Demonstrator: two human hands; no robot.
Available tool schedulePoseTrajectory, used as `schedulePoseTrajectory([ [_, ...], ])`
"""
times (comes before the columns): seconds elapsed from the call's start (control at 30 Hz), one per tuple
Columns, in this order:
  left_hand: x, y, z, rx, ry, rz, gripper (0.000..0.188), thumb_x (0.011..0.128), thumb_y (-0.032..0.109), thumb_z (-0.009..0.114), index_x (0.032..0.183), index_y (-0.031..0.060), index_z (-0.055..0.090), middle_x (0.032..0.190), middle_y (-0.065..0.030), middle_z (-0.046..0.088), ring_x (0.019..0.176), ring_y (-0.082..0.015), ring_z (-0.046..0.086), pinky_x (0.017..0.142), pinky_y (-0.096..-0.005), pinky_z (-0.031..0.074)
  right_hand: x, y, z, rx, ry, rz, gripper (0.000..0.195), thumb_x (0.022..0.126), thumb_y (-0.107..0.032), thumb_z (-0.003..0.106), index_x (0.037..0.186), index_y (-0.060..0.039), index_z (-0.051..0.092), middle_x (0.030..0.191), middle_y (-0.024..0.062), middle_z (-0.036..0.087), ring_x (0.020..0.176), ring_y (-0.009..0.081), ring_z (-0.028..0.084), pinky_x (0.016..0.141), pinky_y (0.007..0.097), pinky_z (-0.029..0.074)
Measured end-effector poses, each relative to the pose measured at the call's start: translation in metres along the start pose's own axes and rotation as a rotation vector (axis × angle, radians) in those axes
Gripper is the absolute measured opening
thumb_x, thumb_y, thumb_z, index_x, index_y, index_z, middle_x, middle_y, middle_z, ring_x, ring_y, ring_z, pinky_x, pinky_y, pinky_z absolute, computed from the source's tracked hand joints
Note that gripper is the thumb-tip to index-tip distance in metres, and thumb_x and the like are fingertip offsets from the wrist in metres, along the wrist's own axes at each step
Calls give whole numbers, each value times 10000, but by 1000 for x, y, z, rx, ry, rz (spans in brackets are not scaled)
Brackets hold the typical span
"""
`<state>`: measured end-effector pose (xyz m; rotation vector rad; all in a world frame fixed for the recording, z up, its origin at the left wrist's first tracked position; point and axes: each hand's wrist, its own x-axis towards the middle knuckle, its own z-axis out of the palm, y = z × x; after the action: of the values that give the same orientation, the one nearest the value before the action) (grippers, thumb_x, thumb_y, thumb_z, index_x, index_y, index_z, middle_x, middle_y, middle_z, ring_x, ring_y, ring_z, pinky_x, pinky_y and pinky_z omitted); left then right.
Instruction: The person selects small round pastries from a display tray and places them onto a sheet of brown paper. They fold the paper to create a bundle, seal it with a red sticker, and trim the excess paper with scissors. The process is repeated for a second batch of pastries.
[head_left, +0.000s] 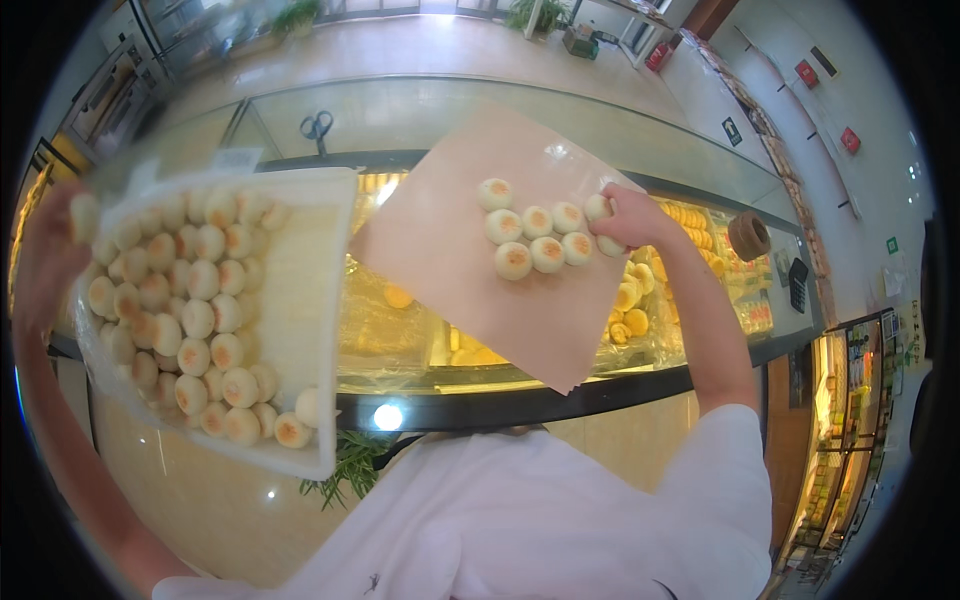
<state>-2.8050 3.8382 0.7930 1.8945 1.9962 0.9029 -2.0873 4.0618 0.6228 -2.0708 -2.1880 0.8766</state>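
Observation:
My left hand (52, 255), blurred at the far left, holds a round white pastry (84, 217) beside a white plastic tray (300, 187). Many similar pastries with browned tops (202, 319) are heaped in the tray's left and front parts. On the right, my right hand (636, 217) has its fingers around another round pastry (598, 207), at the end of a row on a pinkish-brown paper sheet (450, 202). A pastry (610, 245) just below is partly hidden by that hand. Several more pastries (537, 222) stand in short rows on the paper.
Under tray and paper runs a glass display counter (525, 390) containing yellow baked goods (634, 300). Scissors (318, 131) are near the back glass. A brown roll (748, 235) and a black calculator (798, 286) sit at the right end. A green plant (349, 465) is below the tray.

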Motion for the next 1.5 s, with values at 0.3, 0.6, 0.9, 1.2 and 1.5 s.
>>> schedulePoseTrajectory([
  [0.3, -9, 227, 254, 238, -401, 310, 264, 731, 197, 792, 906, 34, 680, 928, -135, 657, 964, -340, 690, 865, -445, 567, 13, 2, -42, 8, 241, -214, 728, 886, -533, 779, 1415, -45, 669, 1137, 207, 782, 1021, 329, 771, 947, 437, 594],
  [0.6, -54, 256, 418, 254, -294, -153, 424, 799, 382, 811, 973, 14, 692, 1073, -195, 672, 1039, -404, 687, 913, -498, 562, 62, -124, 31, -296, -139, -669, 636, 863, -432, 782, 1357, -37, 722, 1238, 198, 786, 1117, 333, 760, 946, 437, 601],
  [0.9, -92, 249, 458, -56, 15, -360, 524, 788, 310, 872, 1196, 15, 725, 1133, -171, 694, 1063, -360, 702, 922, -441, 569, 44, -157, 71, -288, -221, -979, 493, 830, -376, 774, 1217, -72, 766, 1041, 138, 814, 1003, 333, 774, 913, 449, 598],
  [1.2, -101, 241, 451, -185, 74, -442, 558, 739, 276, 958, 1171, 15, 719, 1102, -120, 693, 1033, -257, 689, 905, -376, 564, 15, -128, 57, -62, -151, -974, 531, 883, -484, 749, 1212, -67, 750, 1171, 179, 782, 1164, 361, 724, 992, 448, 572],
  [1.5, -16, 251, 419, -49, -149, 360, 564, 719, 223, 957, 1228, 107, 745, 1460, -203, 626, 1376, -411, 572, 1113, -511, 487, 8, 16, -12, -201, -48, -1101, 527, 719, -160, 894, 1225, -132, 748, 1471, 204, 621, 1328, 393, 611, 1179, 526, 452],
])
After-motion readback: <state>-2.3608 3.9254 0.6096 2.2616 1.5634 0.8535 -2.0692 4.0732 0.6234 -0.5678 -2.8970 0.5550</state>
